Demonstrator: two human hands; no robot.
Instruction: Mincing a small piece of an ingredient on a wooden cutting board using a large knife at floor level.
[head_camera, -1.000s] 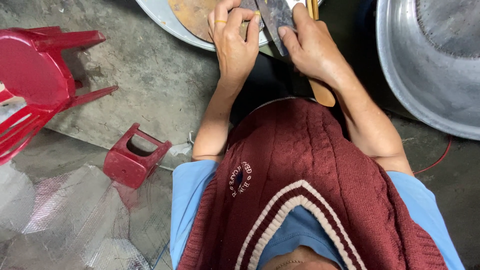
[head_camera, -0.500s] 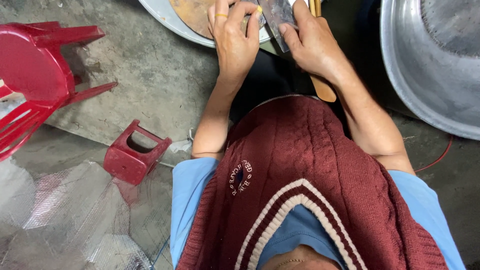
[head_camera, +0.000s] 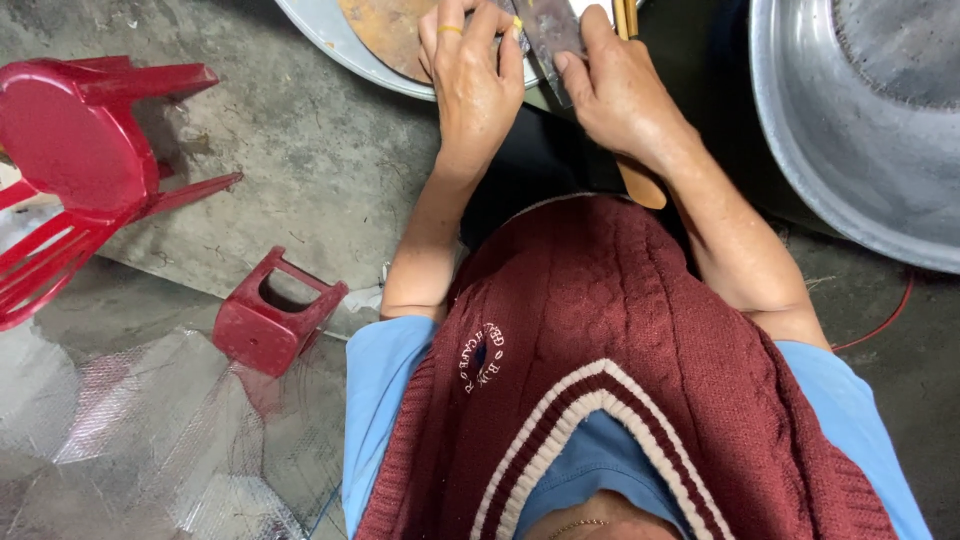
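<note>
My left hand, with a ring on one finger, lies on a round brown cutting board at the top edge. Its fingertips pin a small yellow piece against the board. Right beside those fingertips my right hand grips a dark, worn knife blade. The knife's wooden handle sticks out under my right wrist. The board rests in a shallow metal tray, mostly cut off by the frame.
A large metal basin fills the upper right. A red plastic chair lies tipped at the left and a small red stool lies on its side near my left elbow. Clear plastic sheeting covers the concrete floor at lower left.
Both hands stay at the board with the knife. The blade and my left fingertips have shifted only slightly.
</note>
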